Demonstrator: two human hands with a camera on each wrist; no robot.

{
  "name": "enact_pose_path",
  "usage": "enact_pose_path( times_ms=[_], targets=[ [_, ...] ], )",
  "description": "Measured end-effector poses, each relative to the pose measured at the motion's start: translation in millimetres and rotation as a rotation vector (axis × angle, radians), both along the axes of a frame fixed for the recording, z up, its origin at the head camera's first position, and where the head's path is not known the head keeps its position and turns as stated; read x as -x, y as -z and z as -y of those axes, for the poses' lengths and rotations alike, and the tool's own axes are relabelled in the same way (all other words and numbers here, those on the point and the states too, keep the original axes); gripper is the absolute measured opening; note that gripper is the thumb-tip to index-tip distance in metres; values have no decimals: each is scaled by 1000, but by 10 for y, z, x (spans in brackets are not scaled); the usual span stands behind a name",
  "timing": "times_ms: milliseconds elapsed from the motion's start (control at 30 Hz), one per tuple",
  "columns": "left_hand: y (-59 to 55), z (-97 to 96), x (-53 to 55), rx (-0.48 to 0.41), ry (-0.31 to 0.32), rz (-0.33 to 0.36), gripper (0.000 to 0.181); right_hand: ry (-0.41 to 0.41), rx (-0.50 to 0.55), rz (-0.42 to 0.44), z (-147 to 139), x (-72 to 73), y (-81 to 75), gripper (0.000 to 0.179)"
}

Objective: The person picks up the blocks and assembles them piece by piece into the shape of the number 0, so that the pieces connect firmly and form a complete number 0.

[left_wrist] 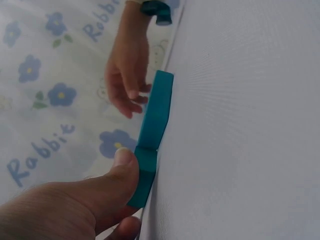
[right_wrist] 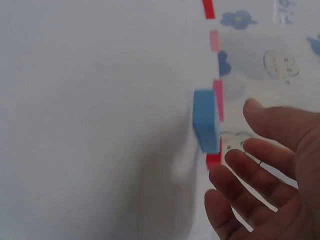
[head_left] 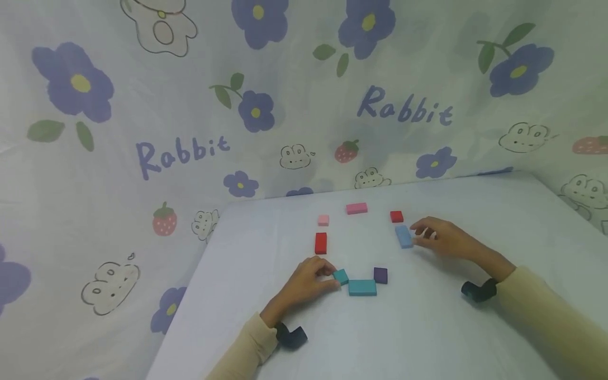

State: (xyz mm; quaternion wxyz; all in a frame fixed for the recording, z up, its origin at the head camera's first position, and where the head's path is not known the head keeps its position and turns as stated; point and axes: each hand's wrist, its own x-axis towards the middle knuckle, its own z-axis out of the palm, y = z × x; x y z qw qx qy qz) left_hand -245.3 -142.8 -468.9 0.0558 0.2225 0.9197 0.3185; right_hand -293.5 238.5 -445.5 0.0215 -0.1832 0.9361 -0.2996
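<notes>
My left hand (head_left: pixel 309 282) pinches a small teal square block (head_left: pixel 340 277) between thumb and fingers, low over the white table. In the left wrist view the thumb lies on this block, whose end meets a longer teal rectangular block (left_wrist: pixel 156 112). That longer teal block (head_left: pixel 362 287) has a dark purple square block (head_left: pixel 380 275) at its upper right corner. Beside a light blue rectangular block (head_left: pixel 404 236), my right hand (head_left: pixel 442 237) hovers with relaxed, parted fingers. The right wrist view shows a gap between the thumb and the light blue block (right_wrist: pixel 205 117), and nothing in the hand.
Around a loose ring lie a red rectangle block (head_left: pixel 321 243), a pale pink square block (head_left: pixel 323 220), a pink rectangle block (head_left: pixel 357 208) and a red square block (head_left: pixel 396 216). Behind the white table (head_left: pixel 427 338) hangs a cloth (head_left: pixel 294 116) printed with flowers and rabbits.
</notes>
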Motion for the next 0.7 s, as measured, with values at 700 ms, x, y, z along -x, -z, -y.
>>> enact_pose_path(
  times_ms=[700],
  targets=[
    [39,23,17,9,9,-11,26,-47,-79,107,6,256,49,63]
  ],
)
